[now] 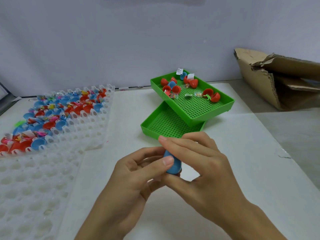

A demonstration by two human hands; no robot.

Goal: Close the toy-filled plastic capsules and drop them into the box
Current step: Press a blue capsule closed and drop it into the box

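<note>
Both hands meet at the table's middle around one blue capsule (173,168). My left hand (136,172) grips it from the left with the thumb pressed on its top. My right hand (199,163) wraps over it from the right, hiding its upper half. Whether the capsule is fully closed I cannot tell. Several open red and blue capsules with small toys (57,115) fill a white cell tray (97,129) at the left. The torn cardboard box (263,80) stands open at the far right.
Two stacked green perforated trays (194,110) lie just beyond my hands; the upper one holds several open red and blue capsules (171,87) and loose toys. A second white cell tray (34,191) sits at the near left. A pale wall is behind the table.
</note>
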